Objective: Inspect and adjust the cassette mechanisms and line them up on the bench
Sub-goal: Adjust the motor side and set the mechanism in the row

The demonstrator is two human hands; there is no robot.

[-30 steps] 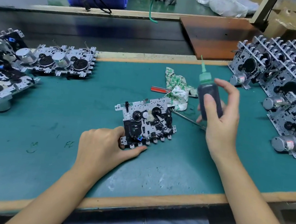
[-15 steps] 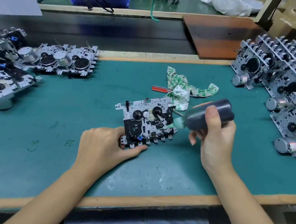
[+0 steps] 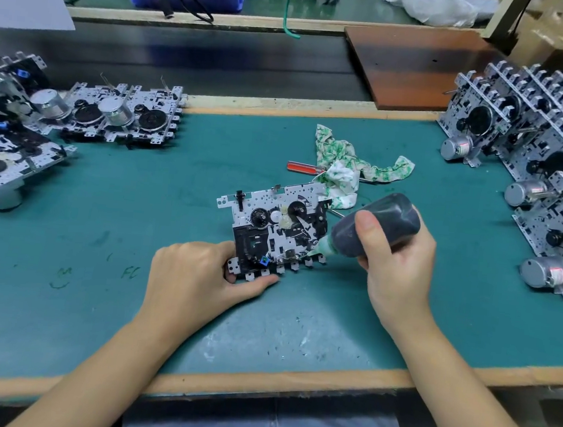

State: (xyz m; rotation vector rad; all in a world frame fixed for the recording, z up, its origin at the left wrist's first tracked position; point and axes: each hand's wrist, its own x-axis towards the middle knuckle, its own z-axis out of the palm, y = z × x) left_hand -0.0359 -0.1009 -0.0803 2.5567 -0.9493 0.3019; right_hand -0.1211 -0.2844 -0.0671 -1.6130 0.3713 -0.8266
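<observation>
Left hand (image 3: 195,274) lies low, thumb stretched forward, fingers curled and pinching; right hand (image 3: 395,262) wraps around with thumb on top, wrist bent, both forearms bare.

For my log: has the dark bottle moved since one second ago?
Yes. The dark bottle tipped from upright down toward the cassette mechanism, nozzle now at its right edge.

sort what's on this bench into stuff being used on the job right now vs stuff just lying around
In use:
- mechanism, gripped at its near corner by the left hand
- bottle, gripped by the right hand, nozzle tipped onto the mechanism
- stacked mechanisms at right and more at left

Lying about:
- rag
- screwdriver, partly under the rag
- brown board
</observation>
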